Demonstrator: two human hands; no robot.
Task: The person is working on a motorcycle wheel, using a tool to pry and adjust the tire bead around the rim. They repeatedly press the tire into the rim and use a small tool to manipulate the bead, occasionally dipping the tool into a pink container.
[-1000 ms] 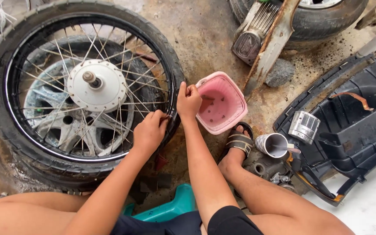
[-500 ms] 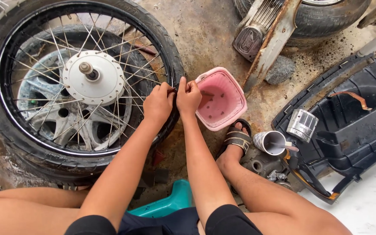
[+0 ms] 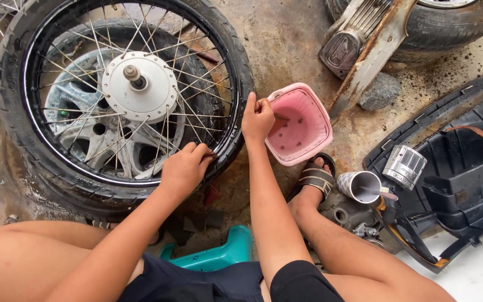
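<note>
- We rest our left hand [image 3: 184, 168] on the rim of the spoked wheel [image 3: 124, 95], fingers curled over the rim edge beside the tyre, gripping it.
- Our right hand [image 3: 258, 118] reaches into the pink basket [image 3: 303, 126], fingertips pinched; whether a small part sits between them we cannot tell.
- The wheel lies flat on the concrete floor [image 3: 286, 45], stacked on a cast wheel [image 3: 93, 126].
- We judge this a fetching step: the next move calls for carrying the pinch to the rim where the left hand waits.
</note>
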